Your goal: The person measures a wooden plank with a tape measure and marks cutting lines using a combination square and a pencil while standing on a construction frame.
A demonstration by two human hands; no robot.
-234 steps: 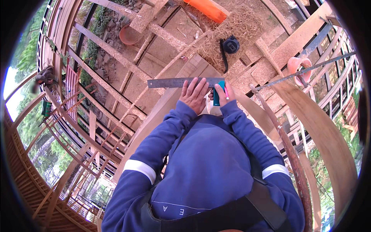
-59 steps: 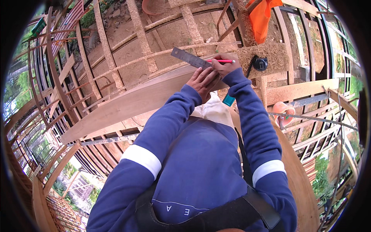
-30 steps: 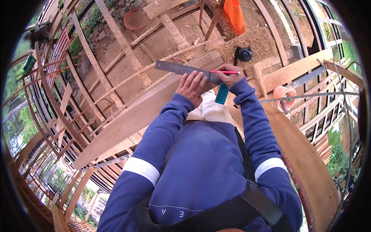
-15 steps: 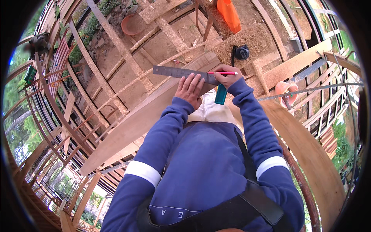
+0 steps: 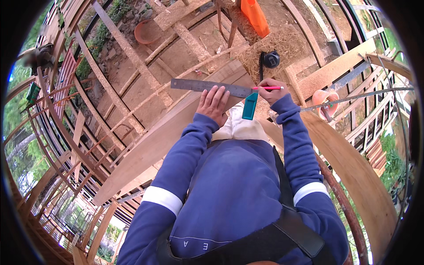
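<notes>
A long wooden plank (image 5: 152,132) runs diagonally from the lower left to just ahead of my body. Across its far end lies a try square (image 5: 187,85) with a grey metal blade and a green handle (image 5: 249,106), which hangs past the near edge. My left hand (image 5: 213,105) rests flat on the blade with fingers stretched out. Pinched in my right hand (image 5: 273,94) is a pinkish-red pencil (image 5: 269,88), its tip beside the blade's handle end. The tip's exact contact is too small to tell.
A black tape measure (image 5: 270,59) sits on wood shavings beyond the plank. An orange plastic object (image 5: 255,17) lies farther ahead. Timber beams form an open frame over dirt, with a terracotta-coloured bowl (image 5: 149,32) below. Another broad board (image 5: 353,159) curves along the right.
My right hand with the pencil has shifted right, from over the blade to its handle end. The square has turned slightly under my left hand, which stays flat on it.
</notes>
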